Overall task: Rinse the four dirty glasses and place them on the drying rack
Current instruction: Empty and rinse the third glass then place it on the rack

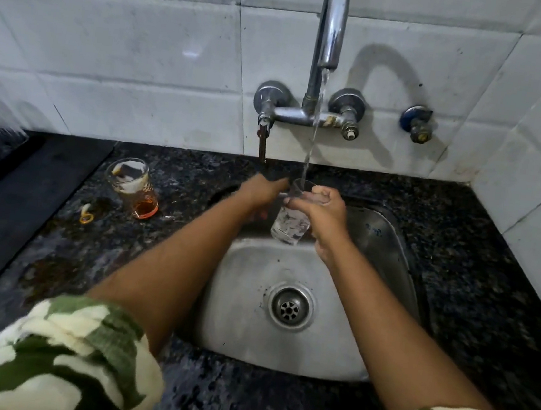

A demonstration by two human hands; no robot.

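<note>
One view only: head cam, wide-angle, worn by the person, looking fwd and down over both forearms. It faces the tiled back wall (144, 55) square-on, w/ the tap (333, 26) top centre and the steel sink (367, 317) just below mid-frame. Close range: sleeves fill the bottom corners, the dark counter (475, 262) spans the full width. Edges bow from lens distortion. No 2nd view, so no shared area.

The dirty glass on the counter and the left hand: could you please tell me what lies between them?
In the head view, only bare speckled counter lies between the dirty glass and the left hand.
</note>
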